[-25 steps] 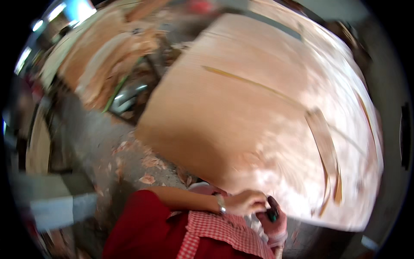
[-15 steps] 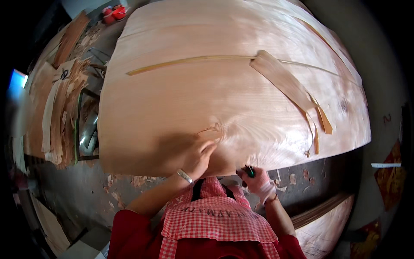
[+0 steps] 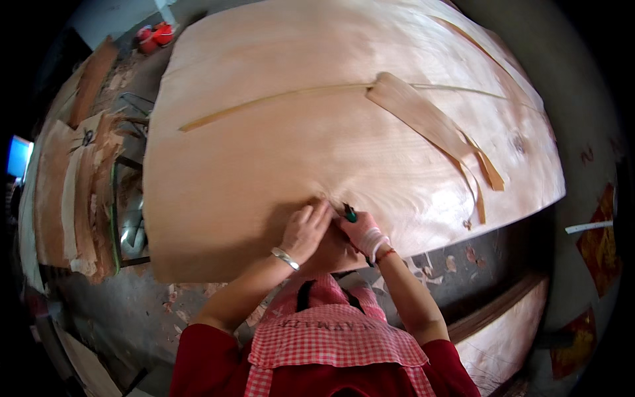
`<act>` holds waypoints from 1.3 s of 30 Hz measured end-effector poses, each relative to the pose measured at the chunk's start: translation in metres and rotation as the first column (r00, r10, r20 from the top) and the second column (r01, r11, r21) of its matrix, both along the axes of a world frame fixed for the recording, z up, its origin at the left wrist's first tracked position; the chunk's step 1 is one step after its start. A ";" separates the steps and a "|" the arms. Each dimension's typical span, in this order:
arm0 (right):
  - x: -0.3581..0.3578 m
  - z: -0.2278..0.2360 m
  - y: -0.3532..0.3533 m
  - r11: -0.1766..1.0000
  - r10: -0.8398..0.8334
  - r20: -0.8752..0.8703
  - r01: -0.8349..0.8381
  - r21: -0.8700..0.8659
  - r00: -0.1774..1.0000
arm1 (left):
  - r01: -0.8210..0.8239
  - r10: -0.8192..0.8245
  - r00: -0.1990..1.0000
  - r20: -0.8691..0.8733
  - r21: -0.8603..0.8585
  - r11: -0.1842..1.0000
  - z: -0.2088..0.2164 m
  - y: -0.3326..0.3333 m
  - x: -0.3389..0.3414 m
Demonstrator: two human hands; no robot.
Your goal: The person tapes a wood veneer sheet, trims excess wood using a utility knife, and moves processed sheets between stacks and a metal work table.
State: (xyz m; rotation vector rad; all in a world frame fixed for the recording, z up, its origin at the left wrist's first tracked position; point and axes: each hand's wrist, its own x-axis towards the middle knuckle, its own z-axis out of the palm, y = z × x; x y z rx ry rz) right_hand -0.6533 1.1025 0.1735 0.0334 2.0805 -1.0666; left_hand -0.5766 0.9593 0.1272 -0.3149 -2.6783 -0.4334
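A broad sheet of pale wood veneer [image 3: 245, 165] lies across the work surface before me. My left hand [image 3: 307, 228], bare and with a silver bracelet at the wrist, rests flat on the sheet with its fingers stretched toward a small knot-like mark. Just right of those fingertips, my right hand [image 3: 362, 231] in a pinkish-white glove grips a green-and-black utility knife [image 3: 350, 213]. The knife's blade is too small to make out. Both hands are close together near the sheet's front edge.
A long thin veneer strip [image 3: 264, 100] and a wider torn strip [image 3: 423, 119] lie on the sheet. Stacked veneer offcuts [image 3: 56, 198] stand at the left. Red buckets [image 3: 155, 38] sit at the far left. Scraps litter the floor, and more sheets [image 3: 506, 331] rest at lower right.
My right hand has moved from the front edge up and left onto the sheet with the knife. My left fingers have flattened near the mark. The view has shifted slightly.
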 end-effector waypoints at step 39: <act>0.006 -0.015 -0.036 0.961 -0.063 -0.006 0.059 -0.268 0.998 | -0.094 0.063 0.980 0.187 0.157 0.983 -0.012 -0.013 0.052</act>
